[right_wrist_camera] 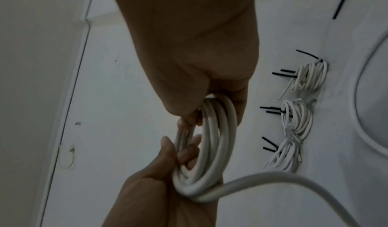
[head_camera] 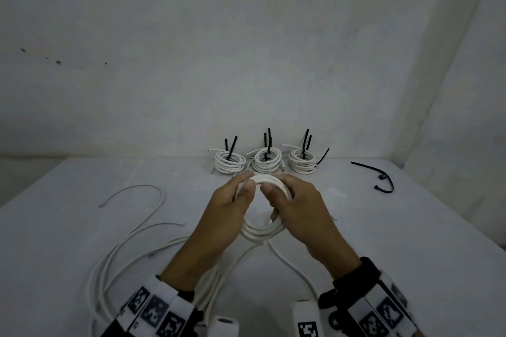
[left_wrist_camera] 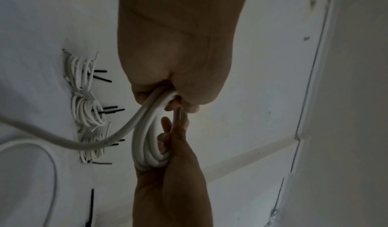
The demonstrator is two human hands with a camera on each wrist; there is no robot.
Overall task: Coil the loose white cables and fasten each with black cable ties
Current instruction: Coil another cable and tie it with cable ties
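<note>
I hold a partly wound white cable coil upright above the table between both hands. My left hand pinches its top left with thumb and fingers, and my right hand grips its top right, fingers curled through the loop. In the left wrist view the coil runs from my left hand to my right hand. In the right wrist view the coil sits in my right hand. The cable's unwound tail trails onto the table. Two loose black cable ties lie at the right.
Three coils fastened with black ties stand in a row at the back: left, middle, right. More loose white cables sprawl over the table's left and near side. White walls close the back and the right.
</note>
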